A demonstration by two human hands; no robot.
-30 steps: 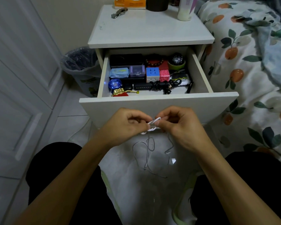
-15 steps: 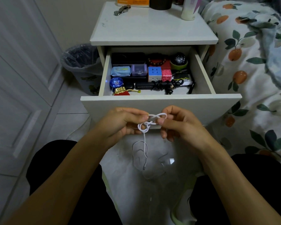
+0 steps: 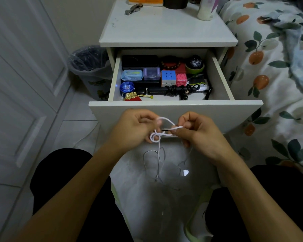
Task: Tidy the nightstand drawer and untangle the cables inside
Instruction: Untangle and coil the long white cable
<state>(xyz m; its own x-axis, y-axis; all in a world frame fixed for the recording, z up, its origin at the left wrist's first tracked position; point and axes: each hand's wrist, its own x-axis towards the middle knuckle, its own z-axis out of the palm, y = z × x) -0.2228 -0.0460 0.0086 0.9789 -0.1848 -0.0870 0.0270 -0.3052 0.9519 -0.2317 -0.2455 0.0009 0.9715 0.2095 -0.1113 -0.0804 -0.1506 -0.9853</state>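
Observation:
In front of the open nightstand drawer (image 3: 175,109), both my hands hold a thin white cable (image 3: 158,137). My left hand (image 3: 136,127) pinches it beside a small knotted loop, and my right hand (image 3: 198,131) pinches the strand running to the right. The cable's loose ends hang down toward the floor between my knees. Inside the drawer a black cable (image 3: 179,89) lies coiled near the front, next to a black power strip (image 3: 157,90).
The drawer also holds a cube puzzle (image 3: 168,77), small boxes, a blue yo-yo (image 3: 127,87), a bead bracelet and a red pouch. A lined bin (image 3: 90,67) stands left of the nightstand. The bed (image 3: 273,67) is at the right, a white door at the left.
My hands have drawn apart a little, pulling the cable into a wider loop above the knot. The view has tilted slightly.

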